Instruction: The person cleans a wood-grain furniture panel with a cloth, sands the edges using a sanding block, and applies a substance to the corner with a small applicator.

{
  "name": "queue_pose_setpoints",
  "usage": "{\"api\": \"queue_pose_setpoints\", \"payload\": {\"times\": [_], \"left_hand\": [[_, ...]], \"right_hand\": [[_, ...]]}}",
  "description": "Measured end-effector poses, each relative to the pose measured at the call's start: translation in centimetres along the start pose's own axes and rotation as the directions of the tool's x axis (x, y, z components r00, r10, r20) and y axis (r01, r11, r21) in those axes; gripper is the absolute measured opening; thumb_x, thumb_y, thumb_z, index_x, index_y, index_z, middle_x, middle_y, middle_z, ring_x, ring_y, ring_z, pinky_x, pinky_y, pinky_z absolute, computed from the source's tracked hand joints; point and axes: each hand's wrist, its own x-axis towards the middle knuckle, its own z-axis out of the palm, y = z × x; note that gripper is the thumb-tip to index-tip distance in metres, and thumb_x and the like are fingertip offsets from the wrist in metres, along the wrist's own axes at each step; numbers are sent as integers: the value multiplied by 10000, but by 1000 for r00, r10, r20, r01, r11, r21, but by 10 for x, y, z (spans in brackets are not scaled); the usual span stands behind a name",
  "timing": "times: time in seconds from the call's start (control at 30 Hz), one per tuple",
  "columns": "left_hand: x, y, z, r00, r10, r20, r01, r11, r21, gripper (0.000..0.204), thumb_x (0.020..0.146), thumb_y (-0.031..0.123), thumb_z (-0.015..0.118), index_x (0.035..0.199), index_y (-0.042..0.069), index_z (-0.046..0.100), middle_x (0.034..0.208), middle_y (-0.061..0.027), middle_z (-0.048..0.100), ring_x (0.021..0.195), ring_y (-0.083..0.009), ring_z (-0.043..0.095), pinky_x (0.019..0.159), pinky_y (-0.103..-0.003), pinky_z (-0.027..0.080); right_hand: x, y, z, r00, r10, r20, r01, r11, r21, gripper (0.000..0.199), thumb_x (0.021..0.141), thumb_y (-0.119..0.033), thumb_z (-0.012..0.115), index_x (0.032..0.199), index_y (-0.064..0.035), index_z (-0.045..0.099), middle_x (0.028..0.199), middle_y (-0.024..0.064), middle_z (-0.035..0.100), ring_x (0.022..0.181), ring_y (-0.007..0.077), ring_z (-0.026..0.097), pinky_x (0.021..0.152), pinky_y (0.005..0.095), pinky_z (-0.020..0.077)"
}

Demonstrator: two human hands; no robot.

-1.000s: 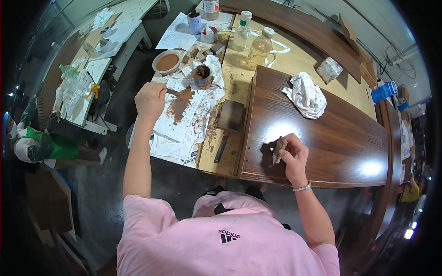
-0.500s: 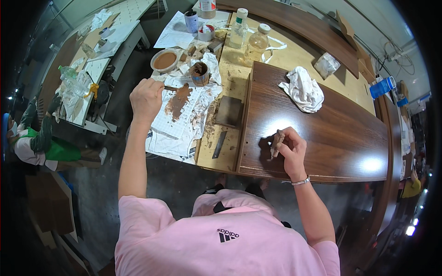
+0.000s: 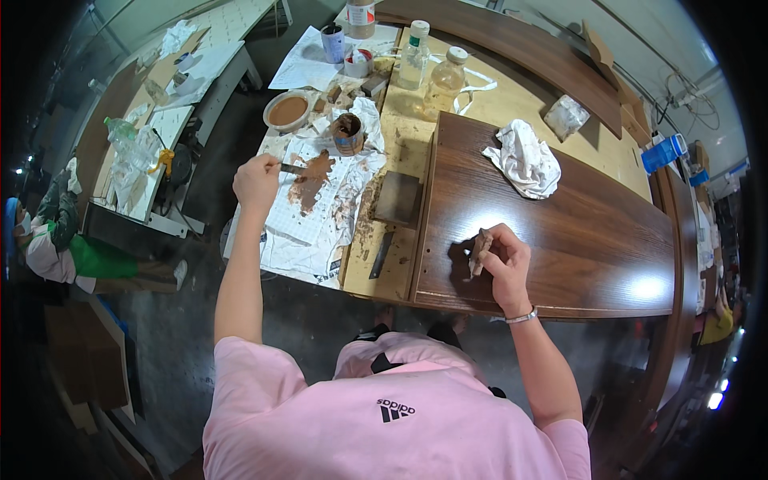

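My left hand [image 3: 256, 186] is closed round a dark, narrow putty knife [image 3: 291, 168]. Its blade lies over a smear of brown paste [image 3: 312, 182] on a paper sheet [image 3: 293, 222] spread on a white cloth. Close by stand a tub of brown paste [image 3: 287, 110] and an open can [image 3: 348, 134] with dark brown crust round its mouth. In my right hand [image 3: 510, 262] a small folded, brown-stained piece [image 3: 482, 251], perhaps a rag, is pinched just over the glossy dark wood panel [image 3: 560, 232]. A crumpled white cloth [image 3: 526, 160] rests farther back on that panel.
Beside the panel lie a dark square plate [image 3: 398, 198] and a thin dark strip [image 3: 382, 254]. Bottles [image 3: 445, 80] and a purple cup [image 3: 333, 44] stand at the back. Another person [image 3: 88, 256] is at the far left near a second bench [image 3: 152, 128].
My left hand has shifted slightly down and right with the putty knife, showing more of its blade over the paste. The right hand has barely moved. The other person's arm has lowered.
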Motion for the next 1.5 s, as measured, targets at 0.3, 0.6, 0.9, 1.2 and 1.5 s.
{"api": "queue_pose_setpoints", "payload": {"times": [0.3, 0.6, 0.9, 1.2, 1.5], "left_hand": [[35, -14, 46, 762, -515, 393, 623, 418, -661, 69, 857, 57, 671, 872, -1, 704, 692, -6, 626, 549, -51, 495, 506, -213, 388], [76, 22, 85, 801, -425, 420, 591, 452, -668, 58, 843, 12, 645, 841, -19, 694, 675, -18, 622, 533, -38, 483, 463, -193, 354], [81, -7, 99, 921, -352, 165, 388, 836, -389, 190, 828, 143, 668, 895, -19, 741, 763, -111, 718, 636, -155, 646, 608, -303, 499], [-59, 146, -14, 768, 190, 612, 479, 464, -745, 268, 1000, 190, 569, 883, -26, 676, 851, -73, 680, 715, -95, 566, 655, -236, 457], [-137, 184, -18, 560, 414, 717, 820, -157, -550, 334, 918, 231, 720, 1082, -43, 623, 1017, -137, 704, 894, -223, 700, 782, -357, 577]], "right_hand": [[-1, 4, -5, 1000, 14, 3, -14, 1000, 9, 126, 822, 20, 592, 944, 16, 561, 815, 46, 601, 666, 96, 590, 611, 231, 509], [1, 2, -2, 1000, 19, 10, -19, 999, 39, 125, 828, 32, 591, 946, 19, 555, 837, 56, 593, 667, 102, 595, 611, 235, 519], [-3, -2, 2, 999, 26, 24, -27, 998, 61, 139, 829, 63, 595, 959, 20, 572, 855, 46, 568, 674, 112, 602, 619, 244, 527], [6, -1, -2, 991, 112, 74, -128, 954, 272, 195, 876, -18, 636, 1069, -3, 613, 934, 51, 646, 800, 130, 651, 690, 266, 536], [-1, -8, 39, 965, -57, 257, -31, 945, 327, 208, 806, 31, 651, 1011, 56, 676, 999, 54, 527, 843, 159, 601, 730, 301, 529]]}}
